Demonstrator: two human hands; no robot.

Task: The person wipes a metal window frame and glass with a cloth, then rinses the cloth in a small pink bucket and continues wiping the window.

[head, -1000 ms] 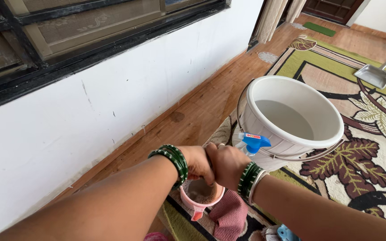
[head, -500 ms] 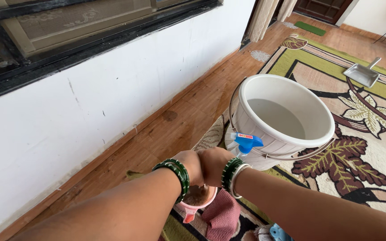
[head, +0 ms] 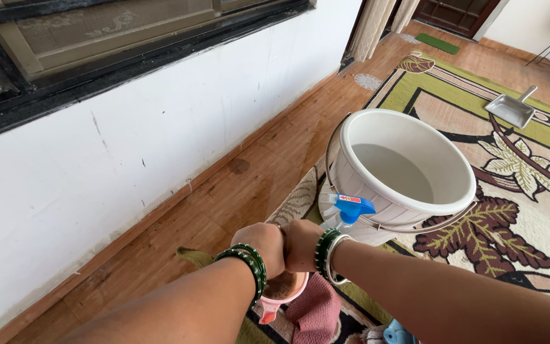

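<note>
While both fists press together over the mug, the scene reads near to far:
Pink cloth [head: 316,312]: on the carpet, at 5 o'clock of the mug.
Pink mug [head: 280,294]: under the hands, brownish liquid inside.
Left hand [head: 263,244]: grip clenched; on what, I cannot tell.
Right hand [head: 302,242]: grip clenched, touching the left.
Spray bottle [head: 345,210]: blue-headed, at 1 o'clock of the hands.
White bucket [head: 408,210]: just behind, holding water.
Dustpan [head: 510,108]: far off at 1 o'clock.

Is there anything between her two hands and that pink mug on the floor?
Nothing visible. The left hand and right hand are pressed together directly over the pink mug, hiding whatever they grip. The white bucket and spray bottle stand beyond them, aside.
</note>
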